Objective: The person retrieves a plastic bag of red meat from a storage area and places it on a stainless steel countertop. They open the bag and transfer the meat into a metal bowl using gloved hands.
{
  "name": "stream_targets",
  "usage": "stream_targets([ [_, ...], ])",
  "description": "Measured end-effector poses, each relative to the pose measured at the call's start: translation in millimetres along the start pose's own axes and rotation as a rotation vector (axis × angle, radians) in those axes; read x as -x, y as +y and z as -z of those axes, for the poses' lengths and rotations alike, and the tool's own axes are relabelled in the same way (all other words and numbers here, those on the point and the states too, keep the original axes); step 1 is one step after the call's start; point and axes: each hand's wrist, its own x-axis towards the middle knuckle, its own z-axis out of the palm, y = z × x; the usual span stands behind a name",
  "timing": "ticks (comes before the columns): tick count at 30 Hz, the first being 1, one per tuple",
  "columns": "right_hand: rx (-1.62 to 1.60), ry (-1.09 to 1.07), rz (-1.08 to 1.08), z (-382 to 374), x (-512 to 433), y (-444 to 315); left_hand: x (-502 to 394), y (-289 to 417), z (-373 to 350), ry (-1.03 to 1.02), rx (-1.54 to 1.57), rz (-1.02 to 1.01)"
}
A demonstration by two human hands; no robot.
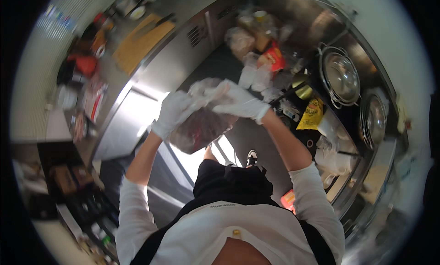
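Observation:
Both hands wear whitish disposable gloves and are raised in front of the body. A clear plastic bag point(202, 131) with dark reddish contents hangs between them, above the floor. My left hand point(177, 112) grips the gathered upper part of the bag from the left side. My right hand point(240, 101) holds the bunched top of the same bag from the right. The fingertips are blurred, and what exactly the bag contains cannot be made out.
At left a counter holds a wooden cutting board point(142, 43) with a knife point(165, 20) and packaged goods. Several plastic bags, a red packet point(273, 58) and a yellow packet point(311, 114) lie at upper right. Metal pots with glass lids point(340, 74) stand at right. A red object point(288, 199) is low down.

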Motion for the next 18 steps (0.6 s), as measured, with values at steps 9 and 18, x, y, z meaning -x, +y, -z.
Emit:
stream_targets([
  [9,0.923,0.158,0.073,11.1,-9.4,-23.2,-32.0,-69.7,30.0,-0.150,0.066,-0.355],
  [18,1.174,1.022,-1.041,218.1,183.6,23.1,-69.9,-134.1,5.4,-0.225,0.188,-0.207],
])
